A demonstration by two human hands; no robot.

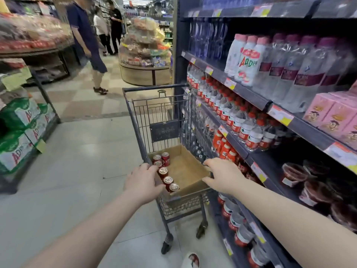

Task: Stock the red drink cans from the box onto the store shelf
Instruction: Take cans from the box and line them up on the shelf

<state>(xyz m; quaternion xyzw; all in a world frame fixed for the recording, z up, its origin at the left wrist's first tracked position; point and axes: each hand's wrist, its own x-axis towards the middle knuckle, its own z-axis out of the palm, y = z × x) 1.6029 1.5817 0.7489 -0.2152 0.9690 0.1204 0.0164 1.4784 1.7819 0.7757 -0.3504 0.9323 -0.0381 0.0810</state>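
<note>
Left hand (142,182) and right hand (222,175) gripping box (183,171) sides, 6 red cans (166,172) inside, "AD" bottles (249,60) shelved

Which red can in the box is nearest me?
The can at the near end of the row, in the near left corner of the box; the others stand beyond it.

Large letters "AD", green then red, stand on the label of the white bottles (249,60) on the shelf (251,93); what follows them, perhaps further characters, is blurred. Red "AD" recurs on the green cartons (19,151) stacked at left. Print on the price tags (281,115), the cart's dark plaque (164,130) and the red cans (166,159) is illegible.
</note>
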